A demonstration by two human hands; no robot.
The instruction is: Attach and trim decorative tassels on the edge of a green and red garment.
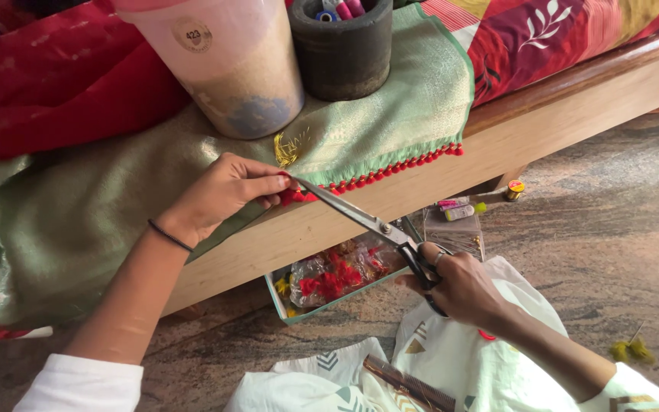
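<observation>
Item: tassel trimming on a green woven cloth [390, 114], draped over the edge of a wooden bed frame [573, 114]

Left hand [219, 194]: fingers pinched shut on a small red tassel [290, 196] at the cloth's hem, holding it just past the fingertips. A dark band sits on the wrist

Right hand [459, 286]: fingers through the black loops of a pair of scissors [368, 221], clenched round the handles. The blades run up and left from this hand, their tip touching or just beside the pinched tassel; whether they are parted or shut at the tip cannot be told

Fringe: a row of red tassels [398, 169] lines the hem to the right of the left fingertips, even and close-set, as far as the cloth's corner. To the left of those fingertips the hem shows no tassels, though much of it is folded under and hidden

Judged progress: the stretch beyond the fingertips looks finished; the piece in the pinch is the one in hand; the rest of the hem appears undone

Nearby: below the scissors, an open box [329, 282] of red and yellow tassels on the stone floor; thread spools [459, 210] beyond the right hand; a pale plastic tub [226, 69] and a dark round pot [342, 57] standing on the cloth above the left fingers; loose yellow threads [287, 149] just above them
</observation>
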